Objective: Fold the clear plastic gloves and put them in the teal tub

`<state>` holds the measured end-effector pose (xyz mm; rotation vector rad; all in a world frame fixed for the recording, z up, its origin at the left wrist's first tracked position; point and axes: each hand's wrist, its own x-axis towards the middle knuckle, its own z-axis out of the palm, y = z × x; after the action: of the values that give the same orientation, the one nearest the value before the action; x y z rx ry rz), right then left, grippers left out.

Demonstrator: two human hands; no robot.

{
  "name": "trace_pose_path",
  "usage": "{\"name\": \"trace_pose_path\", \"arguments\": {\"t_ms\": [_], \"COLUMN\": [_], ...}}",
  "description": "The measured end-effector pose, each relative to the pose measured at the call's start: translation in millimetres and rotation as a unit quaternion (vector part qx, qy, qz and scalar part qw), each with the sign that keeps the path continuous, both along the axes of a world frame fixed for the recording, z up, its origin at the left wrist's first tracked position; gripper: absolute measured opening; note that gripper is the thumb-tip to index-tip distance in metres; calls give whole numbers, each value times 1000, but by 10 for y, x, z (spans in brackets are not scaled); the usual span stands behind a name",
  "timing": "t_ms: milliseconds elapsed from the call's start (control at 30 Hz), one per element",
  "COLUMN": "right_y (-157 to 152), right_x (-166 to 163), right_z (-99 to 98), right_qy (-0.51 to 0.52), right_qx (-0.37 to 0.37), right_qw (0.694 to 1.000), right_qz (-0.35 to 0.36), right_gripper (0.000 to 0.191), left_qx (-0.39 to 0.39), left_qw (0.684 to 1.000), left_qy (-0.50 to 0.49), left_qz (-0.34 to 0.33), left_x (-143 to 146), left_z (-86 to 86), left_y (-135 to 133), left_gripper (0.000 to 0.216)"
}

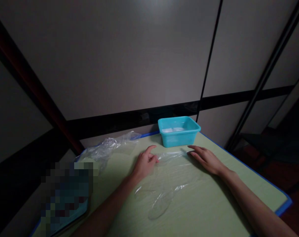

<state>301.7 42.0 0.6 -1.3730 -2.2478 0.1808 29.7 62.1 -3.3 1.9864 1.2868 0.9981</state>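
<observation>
Head view: faint plastic lies between left hand and right hand, grip unclear

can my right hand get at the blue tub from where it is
Probably yes. The right hand is just in front of the tub, near its right corner, and nothing visible stands between them. Its fingers are at the clear plastic's edge; I can't tell whether they grip it.

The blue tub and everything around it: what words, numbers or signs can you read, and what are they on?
None can be read.
Blue tub: no writing shows.
Clear plastic by the hands: none seen.
Crumpled plastic: none seen.
Pixelated patch, left: too blurred to tell.
</observation>
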Motion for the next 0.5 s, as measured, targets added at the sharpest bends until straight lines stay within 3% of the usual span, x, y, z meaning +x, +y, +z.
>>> {"name": "trace_pose_path", "arguments": {"t_ms": [133, 200, 267, 333, 500], "right_y": [17, 17, 11, 0, -24], "right_x": [26, 18, 5, -8, -20], "right_z": [-8, -7, -6, -5, -4], "right_qy": [-4, 1, 9, 14, 26], "right_qx": [14, 25, 37, 41, 31], "right_qw": [1000, 999, 999, 998, 999], "right_qz": [12, 24, 31, 34, 35], "right_gripper": [34, 32, 30, 29, 29], "left_qx": [1, 25, 40, 54, 110], "left_qw": [1000, 995, 958, 913, 850], "left_qy": [12, 69, 186, 274, 391], "left_qz": [-13, -74, -214, -296, -336], "left_x": [-75, -128, -179, -214, -194], "left_z": [114, 245, 397, 528, 605], "left_y": [-98, -245, -437, -633, -927], "left_gripper": [25, 17, 13, 18, 15]}}
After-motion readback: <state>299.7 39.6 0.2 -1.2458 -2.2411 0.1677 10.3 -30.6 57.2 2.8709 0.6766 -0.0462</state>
